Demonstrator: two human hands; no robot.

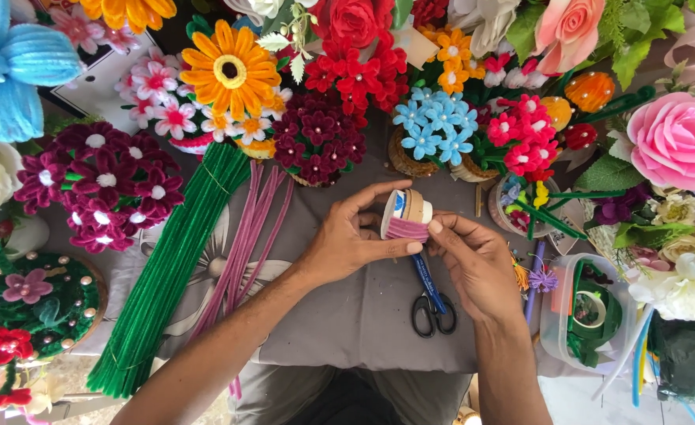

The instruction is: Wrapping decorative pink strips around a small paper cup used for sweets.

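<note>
Head view. Small paper cup, lying on its side, mauve pipe cleaner wound about its lower band; sits centre frame, above the scissors.

Risk: the winding may spring loose or slide off the taper if thumb pressure slackens.

Left hand: enters from 7 o'clock, thumb and forefinger pinching the cup.

Right hand: enters from 5 o'clock, fingertips pressed together against the winding's edge.

Loose mauve stems at 9 o'clock.
</note>
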